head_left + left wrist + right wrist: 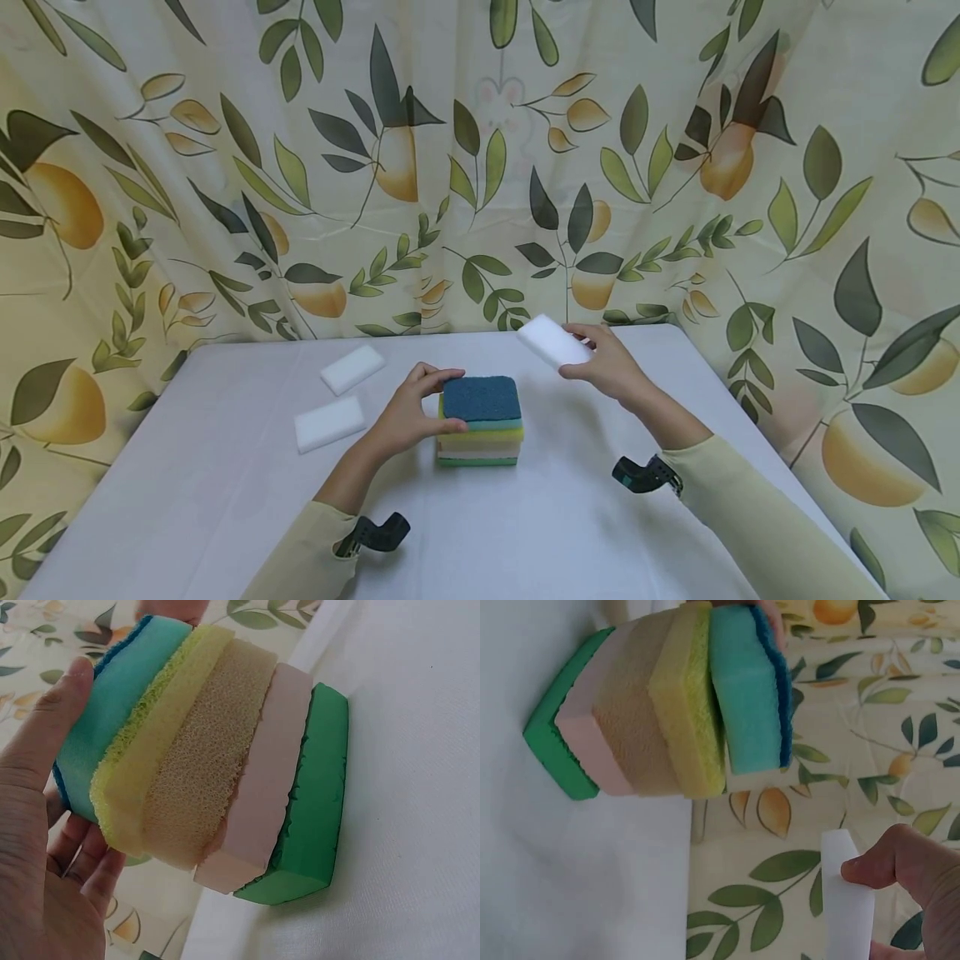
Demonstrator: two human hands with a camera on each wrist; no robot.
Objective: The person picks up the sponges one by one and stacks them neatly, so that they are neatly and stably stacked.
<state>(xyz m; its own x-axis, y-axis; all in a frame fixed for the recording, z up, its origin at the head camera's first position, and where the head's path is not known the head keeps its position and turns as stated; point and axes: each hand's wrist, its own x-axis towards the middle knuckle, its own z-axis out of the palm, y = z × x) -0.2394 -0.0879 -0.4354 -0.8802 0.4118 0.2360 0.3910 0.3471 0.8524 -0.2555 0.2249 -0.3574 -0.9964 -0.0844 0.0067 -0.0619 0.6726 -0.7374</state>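
Note:
In the head view a stack of sponges [480,446] stands on the table. From the bottom it runs green, pink, beige, yellow, then a teal sponge [124,705] with a dark blue scouring face on top. My left hand [411,410] grips that top sponge from the left, thumb at its near side and fingers toward the back. A narrow gap shows between part of the teal sponge and the yellow sponge [686,697] in the right wrist view. Raised to the right of the stack, my right hand [611,367] pinches a white sponge block [553,340] between thumb and fingers.
Two more white sponge blocks lie left of the stack, a farther block [352,370] and a nearer block [330,423]. A white cloth covers the table [225,500]. Behind its far edge hangs a curtain [480,250] printed with leaves and fruit.

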